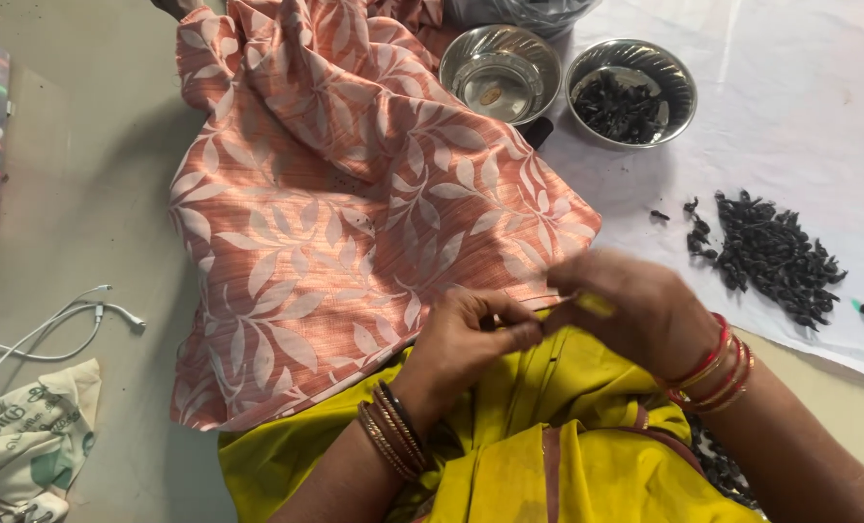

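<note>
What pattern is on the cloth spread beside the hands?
The cloth is salmon-pink with a pale leaf print, seen in the head view.

At lower centre I see the left hand (466,334) and right hand (635,305) meeting, fingers pinched at the hem of the peach leaf-print cloth (335,203). Upper right: two steel bowls (502,70) on a white sheet (800,107), beside a pile of dark beads (771,257).
</note>
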